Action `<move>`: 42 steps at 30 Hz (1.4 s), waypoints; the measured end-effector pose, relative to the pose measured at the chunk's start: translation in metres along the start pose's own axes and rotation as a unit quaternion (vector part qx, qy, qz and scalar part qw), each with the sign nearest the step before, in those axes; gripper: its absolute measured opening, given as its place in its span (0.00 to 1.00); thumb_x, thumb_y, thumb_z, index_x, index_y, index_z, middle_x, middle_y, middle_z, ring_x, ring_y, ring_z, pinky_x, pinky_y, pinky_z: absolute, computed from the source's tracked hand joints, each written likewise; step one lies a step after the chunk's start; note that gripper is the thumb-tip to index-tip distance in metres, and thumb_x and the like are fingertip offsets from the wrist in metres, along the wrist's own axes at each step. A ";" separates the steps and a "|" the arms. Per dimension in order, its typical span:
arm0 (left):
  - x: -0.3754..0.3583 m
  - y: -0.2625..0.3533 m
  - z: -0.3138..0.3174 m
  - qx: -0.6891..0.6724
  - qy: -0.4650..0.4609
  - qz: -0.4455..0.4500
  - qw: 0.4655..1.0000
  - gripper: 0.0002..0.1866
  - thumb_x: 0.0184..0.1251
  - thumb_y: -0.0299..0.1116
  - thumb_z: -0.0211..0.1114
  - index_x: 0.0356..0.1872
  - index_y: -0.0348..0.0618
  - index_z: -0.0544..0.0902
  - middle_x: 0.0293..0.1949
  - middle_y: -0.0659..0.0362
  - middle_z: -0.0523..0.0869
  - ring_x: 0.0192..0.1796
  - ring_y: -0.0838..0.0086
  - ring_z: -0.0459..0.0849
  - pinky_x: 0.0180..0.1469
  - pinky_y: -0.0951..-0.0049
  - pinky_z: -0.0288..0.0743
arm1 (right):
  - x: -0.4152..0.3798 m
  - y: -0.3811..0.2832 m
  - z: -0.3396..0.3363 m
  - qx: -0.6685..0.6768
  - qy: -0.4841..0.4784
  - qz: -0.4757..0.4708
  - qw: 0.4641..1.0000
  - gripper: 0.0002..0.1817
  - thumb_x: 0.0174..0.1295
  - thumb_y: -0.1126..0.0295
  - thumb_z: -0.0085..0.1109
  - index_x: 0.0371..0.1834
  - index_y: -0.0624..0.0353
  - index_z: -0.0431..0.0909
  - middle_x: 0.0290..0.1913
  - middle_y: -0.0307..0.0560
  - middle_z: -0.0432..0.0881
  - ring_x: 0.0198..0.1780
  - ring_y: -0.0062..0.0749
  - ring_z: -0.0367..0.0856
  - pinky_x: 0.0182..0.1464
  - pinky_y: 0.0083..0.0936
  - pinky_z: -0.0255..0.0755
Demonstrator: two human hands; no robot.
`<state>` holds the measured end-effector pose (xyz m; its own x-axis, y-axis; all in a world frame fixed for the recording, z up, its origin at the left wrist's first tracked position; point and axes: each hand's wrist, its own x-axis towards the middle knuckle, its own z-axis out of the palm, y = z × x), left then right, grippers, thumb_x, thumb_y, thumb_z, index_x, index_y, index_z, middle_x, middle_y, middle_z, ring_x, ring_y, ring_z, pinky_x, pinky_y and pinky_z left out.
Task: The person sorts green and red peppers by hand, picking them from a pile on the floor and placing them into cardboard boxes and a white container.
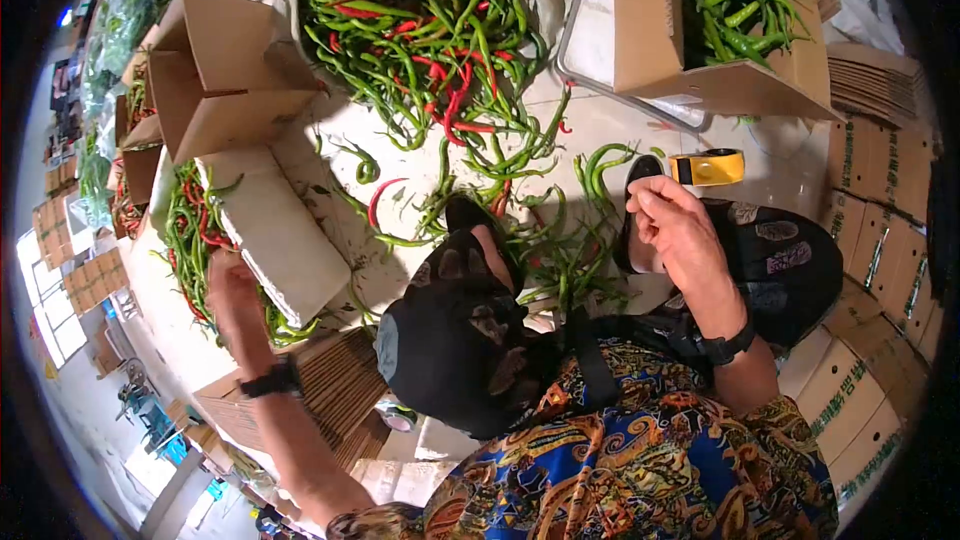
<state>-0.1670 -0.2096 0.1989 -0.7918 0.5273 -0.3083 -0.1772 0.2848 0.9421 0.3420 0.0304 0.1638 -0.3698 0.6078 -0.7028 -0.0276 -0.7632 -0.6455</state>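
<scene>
Peppers [186, 230] beside L hand [234, 285]; it's blurred, can't tell grip. R hand [672, 225] half-curled, looks empty, nr yellow tape dispenser [716, 169].

Peppers [738, 12] in carton [643, 25]; carton right of pile [430, 25]

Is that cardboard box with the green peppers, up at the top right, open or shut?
Open: the cardboard box has its flaps spread outward, and green peppers show inside.

I have one view, worn on the person's head, looking forward and steeply down past the lap to the floor (wide, with dark curved edges). No second view shares it.
</scene>
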 end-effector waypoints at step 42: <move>-0.009 -0.245 0.391 0.459 -0.464 0.358 0.668 0.19 0.49 0.26 0.65 0.46 0.42 0.79 0.47 0.52 0.78 0.44 0.59 0.82 0.42 0.62 0.79 | 0.082 0.130 -0.037 -0.201 0.068 0.153 0.965 0.14 0.65 0.65 0.58 0.48 0.63 0.77 0.38 0.41 0.80 0.35 0.24 0.79 0.36 0.21 0.74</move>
<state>0.1122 0.0292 -0.0812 0.2970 0.9391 -0.1728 0.8231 -0.1601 0.5448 0.3428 -0.0107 0.0110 -0.1779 0.4116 -0.8939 0.4366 -0.7810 -0.4465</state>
